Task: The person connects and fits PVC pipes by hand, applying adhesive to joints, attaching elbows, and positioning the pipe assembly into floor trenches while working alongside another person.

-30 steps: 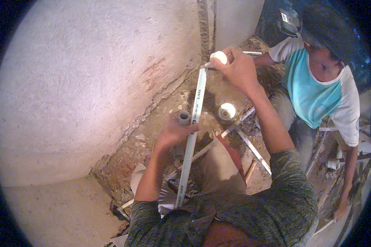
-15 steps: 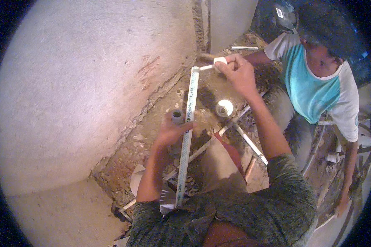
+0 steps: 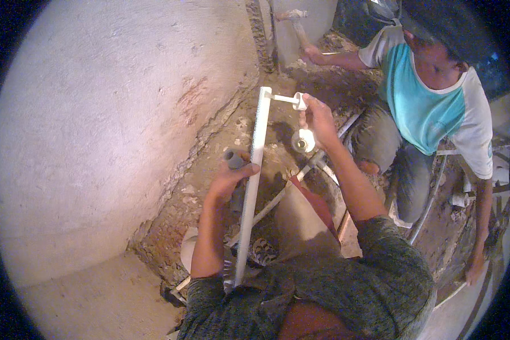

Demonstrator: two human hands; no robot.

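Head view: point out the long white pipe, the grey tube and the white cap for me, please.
Long white pipe (image 3: 251, 192): head view, about midway along its length.
Grey tube (image 3: 235, 160): head view, its outer wall near the open end.
White cap (image 3: 301, 102): head view, its side.

White pipe (image 3: 259, 133) in left fingers (image 3: 247, 170)

building site: broken earth floor (image 3: 181, 209), bare wall (image 3: 119, 124)

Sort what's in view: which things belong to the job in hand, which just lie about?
Belongs:
white pipe, grey pipe (left hand)
white cap with rod (right hand)
round container, probably

Seemingly lying about:
pipe on the ground
white fitting
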